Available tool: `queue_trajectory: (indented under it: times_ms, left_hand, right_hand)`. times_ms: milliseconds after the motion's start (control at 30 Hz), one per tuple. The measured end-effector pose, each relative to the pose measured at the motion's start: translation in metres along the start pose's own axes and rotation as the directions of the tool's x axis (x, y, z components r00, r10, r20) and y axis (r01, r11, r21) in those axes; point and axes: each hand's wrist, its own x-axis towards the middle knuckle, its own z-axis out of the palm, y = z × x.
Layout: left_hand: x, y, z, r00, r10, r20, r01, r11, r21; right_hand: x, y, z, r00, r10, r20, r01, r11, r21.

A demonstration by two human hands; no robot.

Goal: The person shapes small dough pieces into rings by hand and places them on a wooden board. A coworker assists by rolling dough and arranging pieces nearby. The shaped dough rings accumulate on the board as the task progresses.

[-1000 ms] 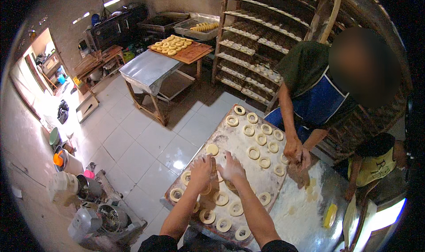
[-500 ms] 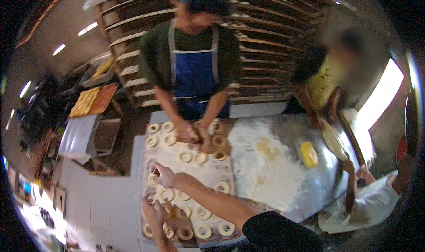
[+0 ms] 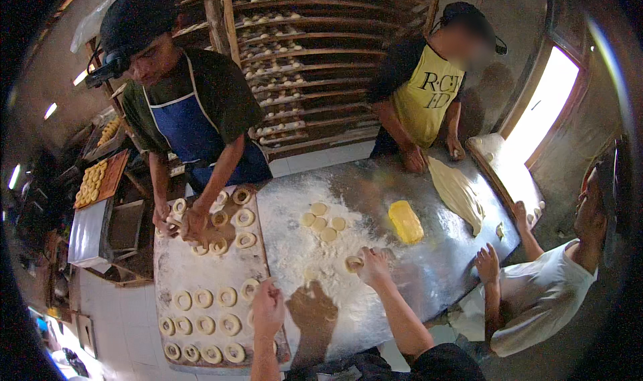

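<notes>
My right hand [image 3: 373, 267] grips a pale dough ring [image 3: 353, 264] over the floured steel table [image 3: 315, 334]. My left hand [image 3: 268, 304] is closed above the right edge of a floured board [image 3: 174, 267]; I cannot make out anything in its fingers. Rows of dough rings [image 3: 230, 324] lie on the board. Several flat dough discs [image 3: 328, 234] rest in the flour, left of a yellow block [image 3: 405, 221].
Across the table, an aproned co-worker [image 3: 191, 120] handles rings; another in yellow [image 3: 422, 100] stands beside a long dough strip [image 3: 455, 193]. A person in white [image 3: 536, 294] leans at the right. Behind are tray racks [image 3: 301, 66] and a side table [image 3: 94, 240].
My view has turned rightward toward the table. My hands have moved from the board's rings: the right to the floured steel with a ring, the left to the board's right edge.
</notes>
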Motion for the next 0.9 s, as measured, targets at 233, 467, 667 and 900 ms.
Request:
queue_trajectory:
  times_ms: [233, 467, 667, 900]
  left_hand:
    - [-0.004, 0.057, 0.115, 0.948, -0.194, 0.251, 0.171, 0.979, 0.108]
    - [-0.003, 0.083, 0.133, 0.940, -0.180, 0.290, 0.265, 0.920, -0.289]
    - [-0.012, 0.116, 0.109, 0.966, -0.197, 0.166, 0.248, 0.883, -0.397]
    - [-0.009, 0.091, 0.102, 0.945, 0.207, -0.253, -0.159, 0.968, 0.196]
  right_hand:
    - [0.026, 0.012, -0.006, 0.818, -0.222, 0.531, 0.247, 0.969, 0.025]
    - [0.013, 0.015, -0.057, 0.846, -0.272, 0.458, -0.206, 0.625, 0.753]
    - [0.003, -0.015, -0.070, 0.896, -0.251, 0.366, -0.048, 0.765, 0.642]
    - [-0.007, -0.052, -0.028, 0.854, -0.314, 0.414, -0.383, 0.158, 0.910]
